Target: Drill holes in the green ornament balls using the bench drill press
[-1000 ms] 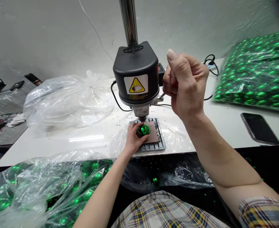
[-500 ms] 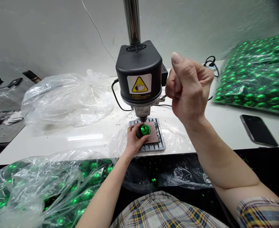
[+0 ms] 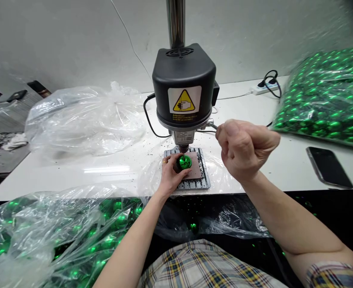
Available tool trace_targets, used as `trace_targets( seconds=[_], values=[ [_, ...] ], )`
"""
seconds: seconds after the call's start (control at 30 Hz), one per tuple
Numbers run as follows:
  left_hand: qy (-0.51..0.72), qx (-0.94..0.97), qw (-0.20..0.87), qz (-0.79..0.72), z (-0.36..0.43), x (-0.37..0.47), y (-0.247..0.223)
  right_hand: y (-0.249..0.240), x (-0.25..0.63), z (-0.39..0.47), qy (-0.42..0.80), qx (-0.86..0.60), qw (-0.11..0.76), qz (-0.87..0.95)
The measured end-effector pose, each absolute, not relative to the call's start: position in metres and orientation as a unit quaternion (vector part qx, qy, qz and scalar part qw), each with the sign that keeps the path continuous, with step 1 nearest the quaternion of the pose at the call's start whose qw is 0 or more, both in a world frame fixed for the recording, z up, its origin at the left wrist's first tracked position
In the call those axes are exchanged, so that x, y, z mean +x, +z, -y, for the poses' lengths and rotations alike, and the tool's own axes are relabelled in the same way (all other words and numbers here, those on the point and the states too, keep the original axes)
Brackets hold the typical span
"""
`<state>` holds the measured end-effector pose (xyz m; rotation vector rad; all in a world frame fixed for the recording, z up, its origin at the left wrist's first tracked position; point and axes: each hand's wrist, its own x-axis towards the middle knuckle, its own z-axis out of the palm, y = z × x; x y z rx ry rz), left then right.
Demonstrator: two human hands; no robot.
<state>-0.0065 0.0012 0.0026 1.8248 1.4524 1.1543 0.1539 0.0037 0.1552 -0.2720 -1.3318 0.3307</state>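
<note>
A black drill press (image 3: pixel 184 80) with a yellow hand-warning label stands before me. Under its chuck (image 3: pixel 183 148) sits a shiny green ball (image 3: pixel 185 162) on a pinkish-brown board (image 3: pixel 196 167), which lies on the slotted metal base (image 3: pixel 205 182). My left hand (image 3: pixel 171 171) grips the ball from the left, thumb in front and fingers behind; a ring shows on one finger. To the right of the machine, my right hand (image 3: pixel 247 147) is closed in a fist round the end of the drill press lever (image 3: pixel 213 125). Most of the lever's grip is hidden inside that hand.
Clear plastic bags (image 3: pixel 83 120) lie at the left. A bag of green balls (image 3: pixel 329 96) stands at the right, behind a phone (image 3: pixel 329 167). Another bag of green balls (image 3: pixel 59 236) is below the table edge. A power strip (image 3: pixel 265 87) lies at the back.
My right hand has come down with the lever, and the chuck sits lower over the ball. My left hand keeps its hold. The view has shifted slightly.
</note>
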Motion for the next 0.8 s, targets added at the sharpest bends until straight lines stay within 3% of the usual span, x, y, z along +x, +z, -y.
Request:
trace_targets(
  seconds=[0.8],
  values=[
    [0.425, 0.674, 0.272, -0.539, 0.000, -0.007, 0.005, 0.126, 0.165, -0.009, 0.066, -0.027, 0.708, 0.702]
  ],
)
